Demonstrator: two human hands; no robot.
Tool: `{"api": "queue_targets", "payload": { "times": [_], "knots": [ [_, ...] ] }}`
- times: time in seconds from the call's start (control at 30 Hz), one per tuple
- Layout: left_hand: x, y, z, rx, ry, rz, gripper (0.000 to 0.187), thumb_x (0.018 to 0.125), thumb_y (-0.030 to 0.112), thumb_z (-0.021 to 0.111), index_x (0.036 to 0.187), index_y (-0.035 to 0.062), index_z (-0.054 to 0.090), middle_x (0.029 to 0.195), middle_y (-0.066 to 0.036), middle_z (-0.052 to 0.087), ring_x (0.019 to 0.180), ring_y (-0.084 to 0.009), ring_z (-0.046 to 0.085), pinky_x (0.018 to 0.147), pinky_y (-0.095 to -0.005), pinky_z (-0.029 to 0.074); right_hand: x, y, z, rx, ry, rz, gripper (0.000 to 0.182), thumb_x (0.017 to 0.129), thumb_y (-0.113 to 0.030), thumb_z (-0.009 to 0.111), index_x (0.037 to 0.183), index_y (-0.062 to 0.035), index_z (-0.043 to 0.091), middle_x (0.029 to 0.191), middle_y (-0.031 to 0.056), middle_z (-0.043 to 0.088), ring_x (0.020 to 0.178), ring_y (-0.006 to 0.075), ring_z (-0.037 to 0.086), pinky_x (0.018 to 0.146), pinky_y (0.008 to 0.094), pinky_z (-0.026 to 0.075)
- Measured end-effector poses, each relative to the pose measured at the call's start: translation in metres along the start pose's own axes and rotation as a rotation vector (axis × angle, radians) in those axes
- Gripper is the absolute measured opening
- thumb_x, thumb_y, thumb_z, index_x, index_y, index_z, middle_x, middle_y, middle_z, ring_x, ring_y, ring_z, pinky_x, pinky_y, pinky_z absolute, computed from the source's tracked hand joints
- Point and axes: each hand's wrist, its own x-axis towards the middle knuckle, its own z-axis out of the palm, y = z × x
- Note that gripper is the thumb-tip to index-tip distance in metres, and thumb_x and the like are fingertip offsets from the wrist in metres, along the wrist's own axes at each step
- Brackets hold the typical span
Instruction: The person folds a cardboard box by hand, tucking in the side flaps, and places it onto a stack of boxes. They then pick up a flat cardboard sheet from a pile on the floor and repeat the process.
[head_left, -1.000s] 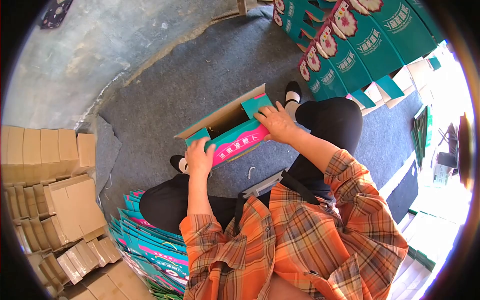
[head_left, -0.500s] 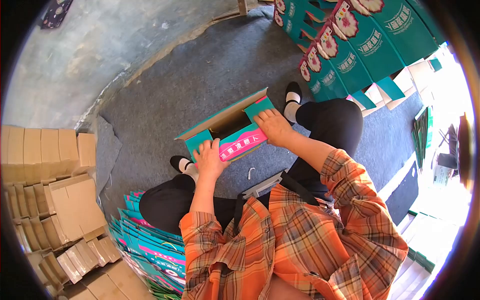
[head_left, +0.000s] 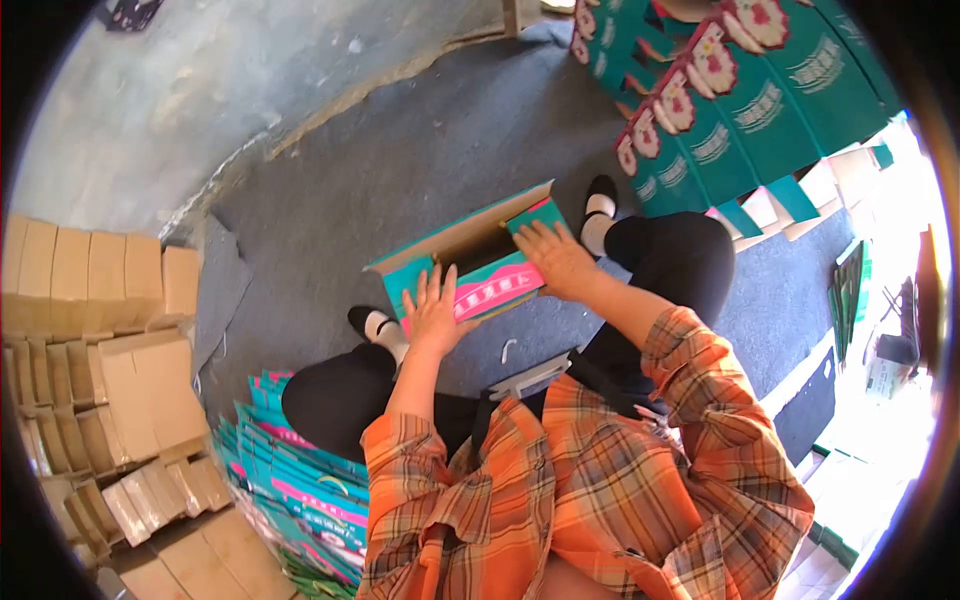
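Observation:
A teal and pink cardboard box (head_left: 497,287) stands between my feet, its dark opening facing up. Its long far flap (head_left: 460,226) is raised, and a short teal flap lies at each end. On the left end, my left hand (head_left: 435,318) rests with its fingers stretched out and spread over the flap and near edge. My right hand (head_left: 556,260) lies across the right end flap, fingers extended and slightly apart. Neither hand is wrapped round the box. White lettering runs along the pink band of the near side.
Teal printed cartons (head_left: 745,125) stand in a row at upper right. Brown cardboard boxes (head_left: 155,390) are stacked at left. Flat teal cartons (head_left: 300,500) are piled beside my left leg. A small white strip (head_left: 508,350) lies on the grey floor covering (head_left: 330,215).
My left fingers have straightened and spread apart on the box. The right fingers lie flatter over their flap. Everything has shifted slightly in view as the head camera moved.

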Motion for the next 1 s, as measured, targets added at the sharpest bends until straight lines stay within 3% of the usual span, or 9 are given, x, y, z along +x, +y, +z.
{"api": "queue_targets", "payload": {
  "times": [0.23, 0.33, 0.4, 0.5, 0.6, 0.73, 0.8, 0.87, 1.0],
  "knots": [
    [0.004, 0.005, -0.003, 0.011, -0.056, -0.022, 0.11, 0.063, 0.043, 0.081, 0.149, 0.0167, 0.018, 0.155, -0.01, 0.016, 0.143, -0.0318, 0.013, 0.111, -0.058, 0.009, -0.004, -0.003, -0.012, -0.074, 0.043, 0.079, 0.105, 0.056, -0.04, 0.084, 0.143, -0.0106, 0.033, 0.145, 0.012, 0.036, 0.137, 0.0292, 0.028, 0.11, 0.0516, 0.023],
    [0.004, 0.008, -0.006, 0.017, -0.097, -0.057, 0.111, 0.063, 0.043, 0.082, 0.149, 0.0158, 0.017, 0.155, -0.011, 0.015, 0.143, -0.0321, 0.012, 0.111, -0.0583, 0.009, -0.008, -0.007, -0.015, -0.068, 0.079, 0.001, 0.093, 0.061, -0.033, 0.08, 0.14, -0.0103, 0.038, 0.14, 0.0117, 0.042, 0.132, 0.0281, 0.035, 0.106, 0.0497, 0.029],
    [0.005, 0.008, -0.006, 0.024, -0.121, -0.075, 0.111, 0.062, 0.043, 0.082, 0.149, 0.0153, 0.018, 0.156, -0.011, 0.014, 0.143, -0.0322, 0.011, 0.111, -0.0585, 0.009, -0.003, -0.006, 0.009, -0.068, 0.163, -0.043, 0.064, 0.074, -0.023, 0.068, 0.133, -0.0097, 0.047, 0.126, 0.0082, 0.051, 0.121, 0.0246, 0.045, 0.096, 0.0478, 0.037],
    [0.003, 0.011, -0.01, 0.029, -0.115, -0.068, 0.111, 0.062, 0.044, 0.082, 0.149, 0.015, 0.018, 0.156, -0.012, 0.013, 0.143, -0.0327, 0.011, 0.111, -0.0591, 0.009, 0.001, -0.011, 0.01, -0.09, 0.137, -0.047, 0.05, 0.078, -0.017, 0.06, 0.127, -0.0075, 0.052, 0.114, 0.0059, 0.055, 0.11, 0.0222, 0.049, 0.087, 0.0442, 0.04],
    [0.004, 0.01, -0.007, 0.037, -0.11, -0.068, 0.112, 0.062, 0.044, 0.082, 0.149, 0.0148, 0.018, 0.156, -0.013, 0.013, 0.143, -0.0325, 0.012, 0.111, -0.0594, 0.009, 0.004, -0.013, 0.005, -0.146, 0.077, -0.054, 0.051, 0.079, -0.015, 0.058, 0.129, -0.008, 0.05, 0.111, 0.0054, 0.055, 0.106, 0.0213, 0.05, 0.082, 0.0411, 0.041],
    [0.002, 0.006, -0.004, 0.027, -0.06, -0.047, 0.112, 0.06, 0.045, 0.083, 0.148, 0.0144, 0.021, 0.155, -0.013, 0.015, 0.143, -0.0325, 0.012, 0.111, -0.0596, 0.009, 0.009, -0.015, -0.005, -0.15, 0.015, -0.061, 0.06, 0.064, -0.025, 0.076, 0.117, -0.0074, 0.055, 0.107, 0.0041, 0.053, 0.106, 0.0208, 0.048, 0.082, 0.0405, 0.04],
    [0.001, 0.006, -0.007, 0.023, -0.072, -0.04, 0.111, 0.06, 0.045, 0.083, 0.148, 0.0141, 0.023, 0.154, -0.013, 0.018, 0.143, -0.0323, 0.012, 0.111, -0.0588, 0.009, 0.012, -0.016, -0.008, -0.156, 0.016, -0.06, 0.055, 0.063, -0.026, 0.076, 0.112, -0.0082, 0.057, 0.107, 0.0044, 0.053, 0.106, 0.0208, 0.048, 0.081, 0.0408, 0.04],
    [0.0, 0.006, -0.012, 0.009, -0.065, -0.033, 0.11, 0.059, 0.044, 0.083, 0.147, 0.0137, 0.025, 0.154, -0.013, 0.02, 0.143, -0.0323, 0.012, 0.111, -0.0577, 0.01, 0.013, -0.02, -0.007, -0.153, -0.056, -0.073, 0.066, 0.059, -0.029, 0.079, 0.116, -0.0077, 0.055, 0.106, 0.0049, 0.054, 0.105, 0.0207, 0.049, 0.081, 0.0401, 0.04],
    [-0.004, 0.004, -0.035, -0.068, -0.027, -0.066, 0.106, 0.061, 0.041, 0.083, 0.146, 0.0112, 0.026, 0.153, -0.015, 0.021, 0.143, -0.0344, 0.013, 0.111, -0.0577, 0.011, 0.011, -0.03, -0.023, -0.053, -0.078, -0.075, 0.066, 0.058, -0.034, 0.079, 0.113, -0.005, 0.056, 0.105, 0.0076, 0.055, 0.105, 0.0236, 0.05, 0.082, 0.0413, 0.041]
  ]
}}
